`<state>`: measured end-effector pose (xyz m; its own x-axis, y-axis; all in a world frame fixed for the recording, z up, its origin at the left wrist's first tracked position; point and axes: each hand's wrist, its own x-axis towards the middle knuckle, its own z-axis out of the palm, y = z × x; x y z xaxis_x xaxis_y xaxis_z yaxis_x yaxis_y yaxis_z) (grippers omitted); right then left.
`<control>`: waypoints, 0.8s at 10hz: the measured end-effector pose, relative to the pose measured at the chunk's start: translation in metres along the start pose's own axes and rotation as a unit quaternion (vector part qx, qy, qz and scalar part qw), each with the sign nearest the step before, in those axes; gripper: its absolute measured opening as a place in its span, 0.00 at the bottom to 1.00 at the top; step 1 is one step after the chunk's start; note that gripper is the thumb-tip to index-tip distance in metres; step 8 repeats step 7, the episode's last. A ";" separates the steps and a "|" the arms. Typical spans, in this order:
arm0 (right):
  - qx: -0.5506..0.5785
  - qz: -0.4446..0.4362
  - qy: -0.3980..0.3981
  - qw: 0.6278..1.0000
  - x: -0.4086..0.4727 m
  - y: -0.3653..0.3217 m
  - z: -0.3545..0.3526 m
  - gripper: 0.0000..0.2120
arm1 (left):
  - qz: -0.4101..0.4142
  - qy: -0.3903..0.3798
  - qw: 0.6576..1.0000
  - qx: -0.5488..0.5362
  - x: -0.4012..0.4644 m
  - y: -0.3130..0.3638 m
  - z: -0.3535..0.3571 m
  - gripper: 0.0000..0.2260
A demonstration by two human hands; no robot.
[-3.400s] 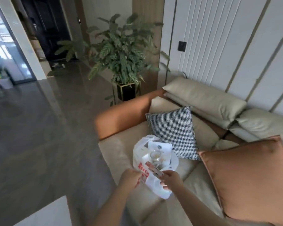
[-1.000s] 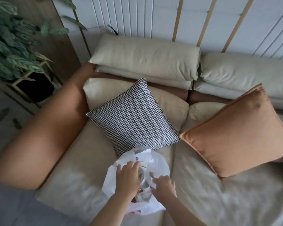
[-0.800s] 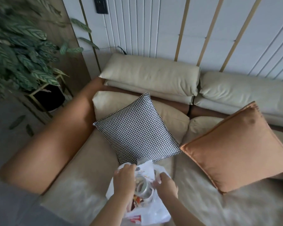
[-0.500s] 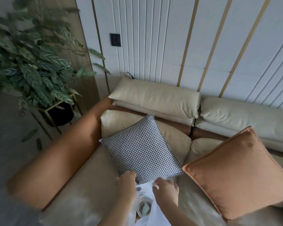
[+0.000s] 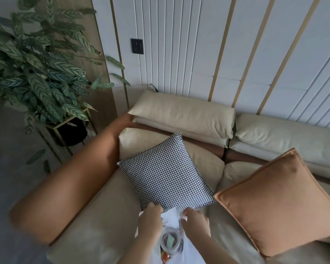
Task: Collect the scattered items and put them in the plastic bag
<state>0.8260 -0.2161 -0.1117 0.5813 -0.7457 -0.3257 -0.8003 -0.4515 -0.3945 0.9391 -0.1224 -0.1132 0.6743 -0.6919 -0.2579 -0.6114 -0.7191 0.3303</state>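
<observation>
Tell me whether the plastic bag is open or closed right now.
Open. The left hand and right hand grip the plastic bag by its rim and spread its mouth; a clear round container shows inside.

No legible text anywhere; small dark print and red marks on the white plastic bag [image 5: 171,219] near the sofa's front edge, too blurred to read.
</observation>
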 end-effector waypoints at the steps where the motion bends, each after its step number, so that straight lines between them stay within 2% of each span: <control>1: -0.011 -0.011 -0.035 0.999 -0.002 -0.003 -0.004 0.14 | 0.008 -0.036 0.999 0.016 -0.002 0.000 -0.002 0.13; 3: -0.048 -0.037 -0.104 0.993 -0.003 -0.017 -0.004 0.21 | 0.027 -0.079 0.996 0.030 -0.009 -0.008 -0.011 0.17; 5: -0.132 -0.107 -0.075 0.983 0.004 -0.054 -0.012 0.18 | 0.030 -0.053 0.996 0.062 -0.007 -0.022 -0.042 0.15; 7: -0.145 -0.182 -0.047 0.971 0.009 -0.106 -0.021 0.18 | 0.006 -0.004 0.997 0.083 -0.008 -0.048 -0.077 0.19; 8: -0.145 -0.182 -0.047 0.971 0.009 -0.106 -0.021 0.18 | 0.006 -0.004 0.997 0.083 -0.008 -0.048 -0.077 0.19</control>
